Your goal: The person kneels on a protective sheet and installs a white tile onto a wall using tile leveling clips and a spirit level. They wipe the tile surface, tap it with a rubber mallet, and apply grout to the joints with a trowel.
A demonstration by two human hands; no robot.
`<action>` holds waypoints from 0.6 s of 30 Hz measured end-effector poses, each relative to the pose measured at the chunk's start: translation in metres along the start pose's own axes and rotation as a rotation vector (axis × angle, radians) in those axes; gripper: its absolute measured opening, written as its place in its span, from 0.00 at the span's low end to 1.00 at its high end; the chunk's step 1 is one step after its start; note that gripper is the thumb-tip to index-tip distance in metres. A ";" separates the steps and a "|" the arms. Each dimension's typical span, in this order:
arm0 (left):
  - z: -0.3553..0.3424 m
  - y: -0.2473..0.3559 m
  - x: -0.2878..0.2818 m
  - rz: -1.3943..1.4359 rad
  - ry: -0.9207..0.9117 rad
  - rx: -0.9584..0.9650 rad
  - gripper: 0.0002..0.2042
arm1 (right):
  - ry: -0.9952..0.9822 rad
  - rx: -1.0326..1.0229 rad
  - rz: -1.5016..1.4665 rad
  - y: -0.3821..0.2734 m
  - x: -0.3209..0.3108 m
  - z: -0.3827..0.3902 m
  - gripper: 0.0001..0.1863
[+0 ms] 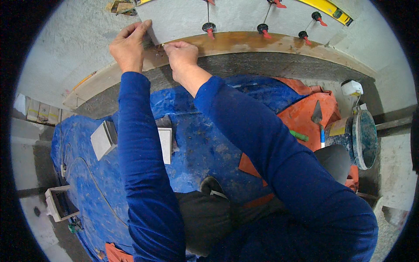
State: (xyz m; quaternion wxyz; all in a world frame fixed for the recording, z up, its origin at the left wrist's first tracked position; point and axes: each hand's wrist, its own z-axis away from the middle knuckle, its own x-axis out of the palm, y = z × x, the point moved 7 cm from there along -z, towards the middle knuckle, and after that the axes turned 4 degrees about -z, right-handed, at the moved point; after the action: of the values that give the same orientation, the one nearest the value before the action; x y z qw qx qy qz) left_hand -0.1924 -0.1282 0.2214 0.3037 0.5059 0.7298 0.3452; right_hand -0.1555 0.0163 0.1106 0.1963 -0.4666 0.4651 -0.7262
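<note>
A blue tarp (pixel 205 144) covers the floor. Right of it lie a trowel (pixel 318 117) and a bucket (pixel 355 137); tile offcuts (pixel 102 139) rest on its left part.

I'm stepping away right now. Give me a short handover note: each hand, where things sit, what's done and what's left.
Left hand: open, fingers on the lower left corner of the grey wall tile.
Right hand: closed at the tile's bottom edge, pinching something too small to tell.
Done: the tiles carry black-and-red levelling clips in the joints above the wooden batten.
Left: this corner is not yet released. Spare tile pieces lie on the blue tarp; trowel and bucket at right.
</note>
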 end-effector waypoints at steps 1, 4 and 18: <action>0.000 0.001 0.000 -0.009 0.007 0.009 0.17 | 0.003 0.000 0.001 0.000 0.000 -0.001 0.07; 0.001 0.004 -0.001 -0.027 0.027 0.029 0.16 | -0.004 -0.001 0.003 0.001 0.000 -0.002 0.07; 0.002 0.003 0.000 -0.022 0.066 0.043 0.15 | -0.028 0.016 -0.034 0.008 0.000 -0.009 0.03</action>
State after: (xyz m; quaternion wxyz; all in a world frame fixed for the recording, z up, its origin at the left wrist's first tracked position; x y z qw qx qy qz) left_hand -0.1892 -0.1270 0.2231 0.2722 0.4924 0.7524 0.3427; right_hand -0.1645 0.0166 0.1027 0.1939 -0.4830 0.4486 -0.7265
